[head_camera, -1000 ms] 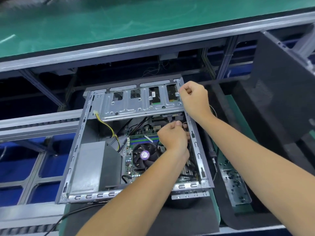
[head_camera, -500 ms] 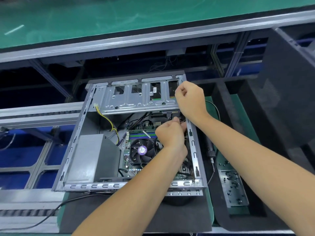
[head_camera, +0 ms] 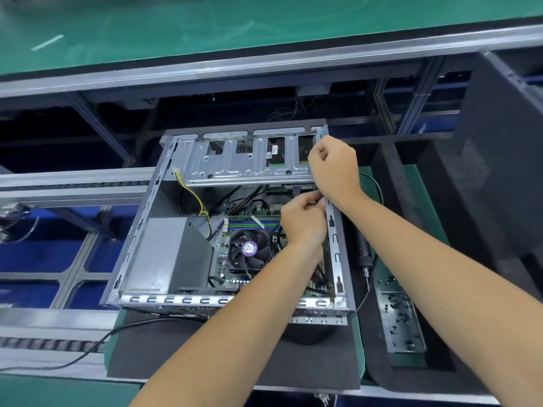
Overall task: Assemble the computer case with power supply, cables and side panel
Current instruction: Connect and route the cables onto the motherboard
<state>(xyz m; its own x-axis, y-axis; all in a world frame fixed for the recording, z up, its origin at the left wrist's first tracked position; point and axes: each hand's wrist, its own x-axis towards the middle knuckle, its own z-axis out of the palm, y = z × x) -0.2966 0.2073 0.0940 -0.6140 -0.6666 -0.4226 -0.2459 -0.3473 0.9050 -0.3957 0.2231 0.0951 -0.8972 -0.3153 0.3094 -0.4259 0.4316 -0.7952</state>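
Lying open: computer case (head_camera: pixel 333 230) sits at frame centre on a dark foam pad (head_camera: pixel 205 353), open side up, its long axis running from lower frame toward upper frame.
Power supply: one grey box (head_camera: pixel 164 254) seated in the case's lower-left corner, well apart from both hands.
Cables: one yellow-and-black bundle (head_camera: pixel 195 198) arcs from the drive cage (head_camera: pixel 244 160) down toward the board; several black leads (head_camera: pixel 246 198) cross the upper middle; the one being worked is hidden between the fingers, so I cannot tell which.
Key relation: the work point lies at the case's right wall, just under the drive cage, upper right of the case interior; both hands meet there, almost touching.
Left hand: (head_camera: pixel 302 221) curled, fingertips pinching something small at the right wall, probably a connector or lead; the nearer of the two to the board.
Right hand: (head_camera: pixel 333 165) just above in the frame, fist-like at the cage's right end; whether it holds a cable or only steadies the frame I cannot tell.
Fan: one cooler (head_camera: pixel 249 249) at mid-case, just left of the left wrist.
Side panel: one dark panel (head_camera: pixel 505 160) standing at right frame edge, not yet fitted.
Screwdriver: one (head_camera: pixel 364 254) lying right of the case.
Screw tray: one (head_camera: pixel 399 324), lower right.
Step judged: cable connection under way; panel remains.
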